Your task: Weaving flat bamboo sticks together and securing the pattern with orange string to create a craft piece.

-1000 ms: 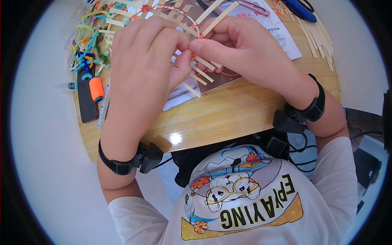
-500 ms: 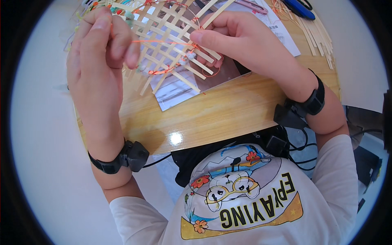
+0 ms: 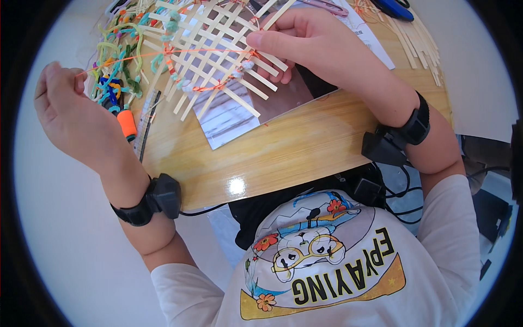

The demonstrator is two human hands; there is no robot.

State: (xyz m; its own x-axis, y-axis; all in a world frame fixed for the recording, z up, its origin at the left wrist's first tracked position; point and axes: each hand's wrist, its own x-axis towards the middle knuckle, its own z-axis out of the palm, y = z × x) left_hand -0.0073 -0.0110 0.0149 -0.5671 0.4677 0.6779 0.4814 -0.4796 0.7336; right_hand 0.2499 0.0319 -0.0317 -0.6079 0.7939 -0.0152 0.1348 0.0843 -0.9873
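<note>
Left hand (image 3: 68, 117) pinches orange thread (image 3: 163, 53), taut, long axis near-horizontal, running right to woven strip lattice (image 3: 218, 54); right hand (image 3: 310, 43) grips lattice

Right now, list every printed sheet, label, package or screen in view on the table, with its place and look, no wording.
Printed photo sheet: flat on the wooden table under the woven strip lattice, rectangular, grey-white stripes with a brownish area.
White paper sheet: far side of the table beyond the right hand, white with small dark print.
Ruler: near the table's left edge beside the orange spool, long and narrow with fine markings.
No packages or screens.
</note>
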